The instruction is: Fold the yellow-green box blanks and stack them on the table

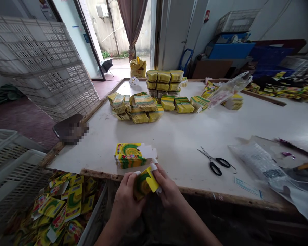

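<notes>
A small yellow and green carton (141, 186) is held between my two hands just off the table's front edge. My left hand (125, 196) is closed around its left side. My right hand (166, 186) pinches its right end, by a raised yellow flap. White coverings sit on some of my fingertips. Right behind the carton, a stack of flat yellow cartons (129, 155) lies on the table (179, 133), its white flaps pointing right. The carton's underside is hidden by my hands.
Bundled flat cartons (143, 109) stand across the far table. Black-handled scissors (214, 161) lie open to the right, near bubble wrap (259, 160). At lower left, a crate (99, 205) holds many cartons. White crates (41, 51) are stacked at left. A wooden strip (105, 174) edges the table.
</notes>
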`<state>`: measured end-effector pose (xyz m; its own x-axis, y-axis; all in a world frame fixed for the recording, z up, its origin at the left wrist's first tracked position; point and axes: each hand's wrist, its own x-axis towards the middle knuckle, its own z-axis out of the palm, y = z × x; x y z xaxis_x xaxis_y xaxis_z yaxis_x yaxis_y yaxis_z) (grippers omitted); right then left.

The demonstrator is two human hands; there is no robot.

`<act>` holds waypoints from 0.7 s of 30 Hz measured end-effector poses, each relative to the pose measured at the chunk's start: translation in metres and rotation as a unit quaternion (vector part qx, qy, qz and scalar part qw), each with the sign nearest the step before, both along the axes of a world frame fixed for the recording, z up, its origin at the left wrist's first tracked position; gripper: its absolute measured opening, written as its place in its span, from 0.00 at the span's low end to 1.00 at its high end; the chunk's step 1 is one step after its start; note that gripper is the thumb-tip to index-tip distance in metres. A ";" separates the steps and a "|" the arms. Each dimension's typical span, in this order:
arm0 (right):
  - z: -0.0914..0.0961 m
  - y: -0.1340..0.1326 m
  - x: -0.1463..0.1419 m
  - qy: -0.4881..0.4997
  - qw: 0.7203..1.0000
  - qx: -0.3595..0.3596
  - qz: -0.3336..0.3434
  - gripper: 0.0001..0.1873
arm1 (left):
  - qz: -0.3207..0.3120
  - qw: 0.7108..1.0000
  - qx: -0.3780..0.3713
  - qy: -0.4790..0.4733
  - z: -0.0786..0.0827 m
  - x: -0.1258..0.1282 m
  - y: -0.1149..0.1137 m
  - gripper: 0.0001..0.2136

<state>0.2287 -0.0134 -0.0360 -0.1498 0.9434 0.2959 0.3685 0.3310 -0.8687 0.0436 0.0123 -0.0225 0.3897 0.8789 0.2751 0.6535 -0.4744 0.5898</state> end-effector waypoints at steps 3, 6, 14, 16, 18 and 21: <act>0.000 0.000 0.004 -0.059 0.996 0.022 0.057 0.39 | -0.024 0.999 -0.001 -0.031 0.012 -0.009 0.003 0.25; 0.004 0.003 0.007 -0.047 0.997 0.027 0.057 0.29 | -0.027 0.998 -0.012 -0.050 0.023 -0.013 0.007 0.22; 0.042 0.019 0.025 0.031 0.989 -0.022 0.142 0.13 | -0.025 0.995 -0.019 -0.099 0.033 -0.016 0.012 0.22; 0.041 0.019 0.023 0.042 0.988 -0.028 0.147 0.17 | -0.019 0.994 -0.010 -0.104 0.032 -0.016 0.012 0.22; 0.034 0.018 0.016 0.035 0.987 -0.040 0.150 0.21 | -0.013 0.994 -0.005 -0.109 0.030 -0.015 0.012 0.22; 0.022 0.016 -0.002 0.013 0.992 -0.050 0.116 0.25 | 0.009 0.994 -0.008 -0.108 0.023 -0.017 0.011 0.21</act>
